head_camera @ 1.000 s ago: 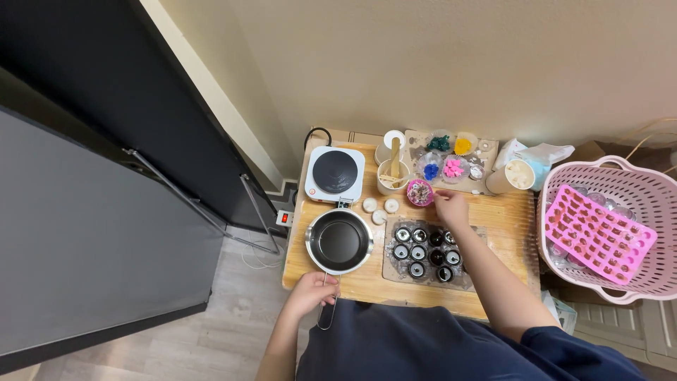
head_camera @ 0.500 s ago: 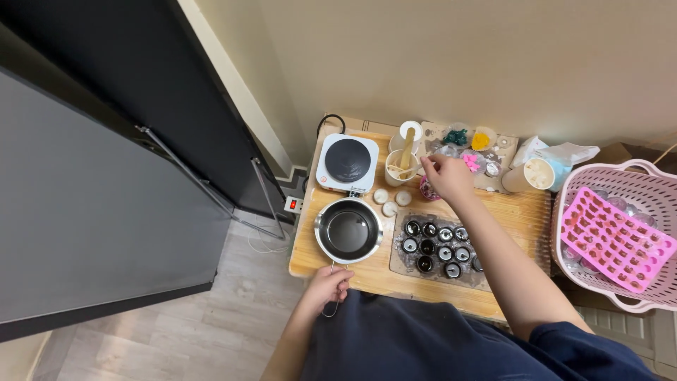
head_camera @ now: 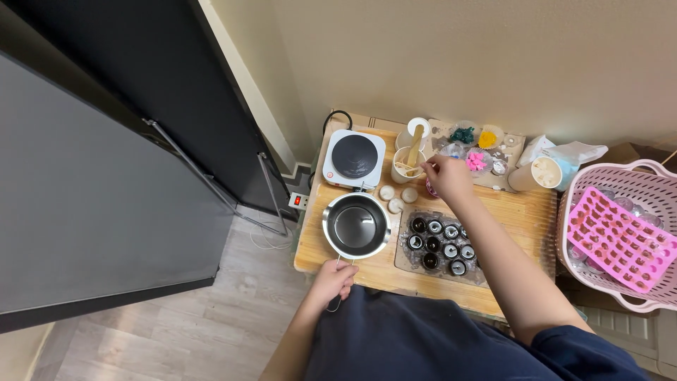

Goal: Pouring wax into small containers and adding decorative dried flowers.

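Saucepan [head_camera: 356,226] handle hidden under left hand [head_camera: 333,281], right hand [head_camera: 448,176] contents unclear

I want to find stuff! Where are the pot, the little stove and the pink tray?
pot [head_camera: 356,226], head view, on its shiny inside bottom.
little stove [head_camera: 354,153], head view, on its round black plate.
pink tray [head_camera: 617,238], head view, on its middle.

The steel saucepan [head_camera: 356,225] is sitting upright on the wooden bench [head_camera: 522,212], just in front of the white hotplate, its handle pointing toward the person. The pale cup [head_camera: 407,166] behind it is standing upright, holding what are probably wooden sticks [head_camera: 415,147], leaning tilted.
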